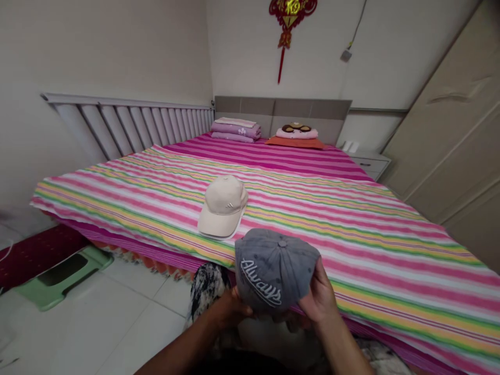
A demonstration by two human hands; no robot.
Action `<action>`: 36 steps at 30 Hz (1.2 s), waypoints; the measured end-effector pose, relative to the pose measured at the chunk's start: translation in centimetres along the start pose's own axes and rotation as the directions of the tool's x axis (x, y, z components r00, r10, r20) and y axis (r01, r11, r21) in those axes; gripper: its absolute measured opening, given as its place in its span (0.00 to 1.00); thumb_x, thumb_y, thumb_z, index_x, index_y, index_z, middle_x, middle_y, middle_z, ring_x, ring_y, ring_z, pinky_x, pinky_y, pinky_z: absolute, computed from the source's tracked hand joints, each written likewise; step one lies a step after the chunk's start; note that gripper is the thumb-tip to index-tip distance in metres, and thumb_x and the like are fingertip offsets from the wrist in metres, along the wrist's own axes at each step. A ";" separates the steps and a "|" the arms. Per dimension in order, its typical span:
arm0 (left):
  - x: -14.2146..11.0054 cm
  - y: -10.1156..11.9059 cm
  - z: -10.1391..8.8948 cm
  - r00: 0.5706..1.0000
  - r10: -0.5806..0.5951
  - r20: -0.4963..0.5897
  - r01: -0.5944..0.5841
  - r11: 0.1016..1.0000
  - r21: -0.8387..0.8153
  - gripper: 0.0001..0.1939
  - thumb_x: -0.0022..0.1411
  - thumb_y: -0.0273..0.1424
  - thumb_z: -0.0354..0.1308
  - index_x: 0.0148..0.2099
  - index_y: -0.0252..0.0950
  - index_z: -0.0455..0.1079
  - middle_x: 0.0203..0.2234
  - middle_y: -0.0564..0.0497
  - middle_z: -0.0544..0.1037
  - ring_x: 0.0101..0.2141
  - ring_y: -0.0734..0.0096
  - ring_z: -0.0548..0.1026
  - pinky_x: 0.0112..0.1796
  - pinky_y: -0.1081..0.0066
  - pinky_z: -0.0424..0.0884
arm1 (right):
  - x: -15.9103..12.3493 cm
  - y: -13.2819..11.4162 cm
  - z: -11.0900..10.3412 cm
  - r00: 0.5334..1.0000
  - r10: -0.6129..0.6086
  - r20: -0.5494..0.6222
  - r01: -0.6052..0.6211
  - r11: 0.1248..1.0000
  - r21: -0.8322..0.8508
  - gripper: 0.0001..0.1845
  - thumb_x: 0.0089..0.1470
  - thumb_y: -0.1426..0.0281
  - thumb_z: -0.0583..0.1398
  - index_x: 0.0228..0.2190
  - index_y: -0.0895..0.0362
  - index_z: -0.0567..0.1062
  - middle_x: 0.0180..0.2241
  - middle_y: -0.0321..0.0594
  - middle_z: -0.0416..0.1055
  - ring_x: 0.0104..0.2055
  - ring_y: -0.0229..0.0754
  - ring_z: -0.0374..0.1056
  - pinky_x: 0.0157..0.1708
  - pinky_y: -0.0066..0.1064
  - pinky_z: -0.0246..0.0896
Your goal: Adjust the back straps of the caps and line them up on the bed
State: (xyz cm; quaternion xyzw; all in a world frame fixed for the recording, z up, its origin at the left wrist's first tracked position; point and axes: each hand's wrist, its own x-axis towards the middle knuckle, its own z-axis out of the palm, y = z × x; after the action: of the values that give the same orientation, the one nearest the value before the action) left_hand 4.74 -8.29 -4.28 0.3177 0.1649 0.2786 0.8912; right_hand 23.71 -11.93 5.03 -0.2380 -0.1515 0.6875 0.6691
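Note:
A grey baseball cap (pixel 289 265) with white "Always" lettering is held up in front of me, just off the bed's near edge. My left hand (pixel 234 307) grips its lower left side, the thumb lying along the edge. On the other side, my right hand (pixel 320 297) is closed around the cap's right edge, some fingers hidden under it. The cap's brim cannot be made out from here. Just beyond it, a beige baseball cap (pixel 223 205) rests on the striped bedspread (pixel 371 239), brim towards me.
Folded purple bedding (pixel 236 130) and a pink and orange stack (pixel 297 136) lie by the headboard (pixel 312 112). A white radiator (pixel 136 125) runs along the left wall. On the floor at left stands a green stool (pixel 64 281). A white nightstand (pixel 369 162) is at the far right.

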 end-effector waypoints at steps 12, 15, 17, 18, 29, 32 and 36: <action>2.3 5.0 0.5 0.982 0.036 0.188 -0.028 0.999 -0.045 0.21 0.51 0.46 0.54 0.26 0.29 0.70 0.34 0.40 0.76 0.42 0.57 0.71 0.43 0.65 0.63 | -2.1 -0.9 -0.1 0.998 -0.063 0.004 0.062 0.980 -0.187 0.13 0.28 0.59 0.69 0.19 0.53 0.77 0.19 0.40 0.76 0.39 0.53 0.71 0.48 0.47 0.58; 3.0 6.0 2.0 0.972 0.082 0.219 -0.071 0.996 -0.055 0.17 0.46 0.41 0.61 0.28 0.29 0.70 0.35 0.40 0.76 0.43 0.55 0.70 0.44 0.63 0.62 | -2.7 -1.0 -0.3 0.993 -0.117 -0.014 0.111 0.968 -0.226 0.12 0.26 0.62 0.70 0.15 0.54 0.75 0.19 0.40 0.75 0.37 0.53 0.71 0.46 0.46 0.60; 3.0 6.4 3.0 0.971 0.118 0.210 -0.110 0.993 -0.048 0.15 0.40 0.35 0.64 0.29 0.29 0.70 0.33 0.41 0.76 0.42 0.54 0.71 0.44 0.62 0.63 | -3.2 -1.3 -0.5 0.990 -0.138 -0.035 0.125 0.961 -0.246 0.13 0.23 0.65 0.70 0.16 0.55 0.74 0.17 0.38 0.74 0.34 0.52 0.72 0.45 0.46 0.61; 2.9 6.5 3.4 0.971 0.127 0.202 -0.120 0.992 -0.045 0.14 0.38 0.33 0.65 0.28 0.29 0.70 0.32 0.41 0.76 0.41 0.54 0.71 0.44 0.62 0.63 | -3.5 -1.4 -0.6 0.988 -0.147 -0.050 0.130 0.959 -0.251 0.14 0.23 0.66 0.71 0.16 0.55 0.74 0.17 0.37 0.74 0.31 0.52 0.72 0.44 0.45 0.61; 2.3 6.7 4.6 0.986 0.131 0.099 -0.124 0.990 -0.069 0.21 0.34 0.30 0.65 0.36 0.29 0.71 0.29 0.43 0.77 0.36 0.55 0.74 0.40 0.61 0.67 | -4.6 -3.7 -0.5 0.946 -0.280 -0.165 0.247 0.949 -0.196 0.13 0.26 0.67 0.70 0.21 0.52 0.76 0.21 0.36 0.75 0.26 0.47 0.71 0.46 0.45 0.59; 2.3 6.8 4.5 0.992 0.104 0.076 -0.102 0.994 -0.029 0.19 0.38 0.33 0.65 0.36 0.30 0.72 0.27 0.44 0.77 0.32 0.60 0.75 0.38 0.64 0.68 | -4.7 -3.7 -0.6 0.946 -0.265 -0.188 0.225 0.952 -0.210 0.14 0.26 0.69 0.70 0.22 0.52 0.75 0.20 0.35 0.75 0.27 0.47 0.72 0.46 0.45 0.59; 2.2 7.1 4.6 0.990 0.126 0.062 -0.130 0.989 0.064 0.15 0.37 0.26 0.65 0.33 0.29 0.72 0.22 0.47 0.76 0.24 0.68 0.74 0.31 0.71 0.69 | -5.2 -3.4 -0.8 0.955 -0.227 -0.189 0.183 0.957 -0.223 0.18 0.24 0.72 0.70 0.26 0.52 0.76 0.22 0.36 0.75 0.31 0.49 0.72 0.45 0.43 0.60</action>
State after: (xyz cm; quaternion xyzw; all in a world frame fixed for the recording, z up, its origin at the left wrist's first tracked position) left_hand 5.93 -4.60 3.56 0.3657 0.1279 0.3202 0.8645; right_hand 26.98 -16.92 6.86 -0.3603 -0.1723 0.5655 0.7216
